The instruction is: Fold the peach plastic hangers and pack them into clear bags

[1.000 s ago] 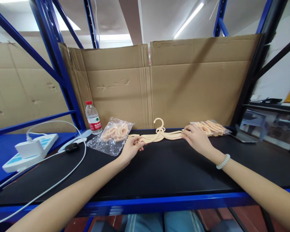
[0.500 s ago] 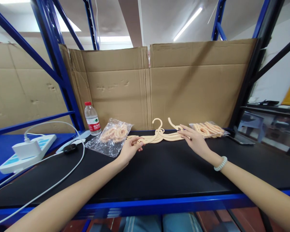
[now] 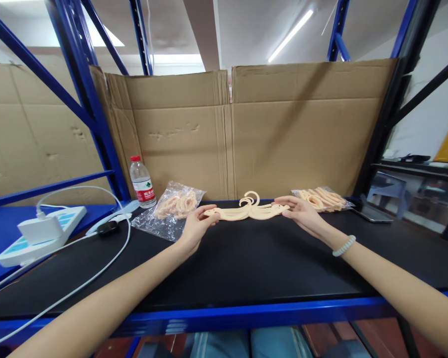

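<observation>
A small stack of cream-coloured clothes hangers [image 3: 248,213] lies across the back of the black tabletop, hooks pointing toward the cardboard. My left hand [image 3: 197,226] pinches the left ends between thumb and fingers. At the other side, my right hand [image 3: 297,213] grips the right ends the same way. How many hangers are stacked is hard to make out. A clear plastic bag [image 3: 177,204] with cream-coloured pieces inside sits just behind my left hand. Beyond my right hand lies another clear bag [image 3: 323,199] of cream-coloured parts.
A water bottle with a red cap [image 3: 142,183] stands at the back left. A white power strip [image 3: 41,236] with a plugged-in charger and a looping white cable [image 3: 108,266] occupies the left. Cardboard panels [image 3: 306,134] close off the back. A flat dark device [image 3: 371,214] lies far right.
The separate curved hook piece by my right hand is now together with the other hooks. The hooks have shifted into line, and both my hands now clasp the hangers' ends.
</observation>
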{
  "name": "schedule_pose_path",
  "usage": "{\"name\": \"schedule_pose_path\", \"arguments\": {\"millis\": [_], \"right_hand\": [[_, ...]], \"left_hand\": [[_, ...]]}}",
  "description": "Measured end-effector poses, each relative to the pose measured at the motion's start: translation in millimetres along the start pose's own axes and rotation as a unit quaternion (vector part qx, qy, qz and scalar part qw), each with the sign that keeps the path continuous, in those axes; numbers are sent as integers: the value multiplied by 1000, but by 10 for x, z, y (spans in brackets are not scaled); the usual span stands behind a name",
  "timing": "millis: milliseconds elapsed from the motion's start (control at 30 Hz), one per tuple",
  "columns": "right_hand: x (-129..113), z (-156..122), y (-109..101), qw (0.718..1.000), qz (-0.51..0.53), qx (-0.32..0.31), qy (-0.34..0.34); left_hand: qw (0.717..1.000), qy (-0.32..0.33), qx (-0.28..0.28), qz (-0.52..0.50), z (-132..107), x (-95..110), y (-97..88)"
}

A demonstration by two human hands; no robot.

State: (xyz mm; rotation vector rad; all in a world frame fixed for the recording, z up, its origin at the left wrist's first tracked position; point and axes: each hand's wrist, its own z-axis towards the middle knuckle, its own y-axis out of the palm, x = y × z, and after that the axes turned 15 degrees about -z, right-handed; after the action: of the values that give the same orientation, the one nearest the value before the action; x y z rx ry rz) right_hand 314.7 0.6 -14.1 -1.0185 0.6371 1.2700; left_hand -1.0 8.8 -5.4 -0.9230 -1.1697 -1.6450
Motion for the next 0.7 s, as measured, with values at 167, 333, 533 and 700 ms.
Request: {"name": "schedule_pose_path", "arguments": {"millis": [167, 333, 533, 700], "right_hand": [[-56, -34, 113, 990, 130, -33, 35], [-126, -97, 367, 996, 82, -23, 33], [-227, -198, 697, 996, -35, -78, -26], [-273, -269, 848, 994, -54, -97, -22]], "left_hand": [[998, -22, -6, -53, -52, 30, 69], [997, -29, -36, -57, -125, 5, 187], [995, -24, -82, -41, -200, -92, 317], [996, -11, -72, -46, -232, -120, 357]]}}
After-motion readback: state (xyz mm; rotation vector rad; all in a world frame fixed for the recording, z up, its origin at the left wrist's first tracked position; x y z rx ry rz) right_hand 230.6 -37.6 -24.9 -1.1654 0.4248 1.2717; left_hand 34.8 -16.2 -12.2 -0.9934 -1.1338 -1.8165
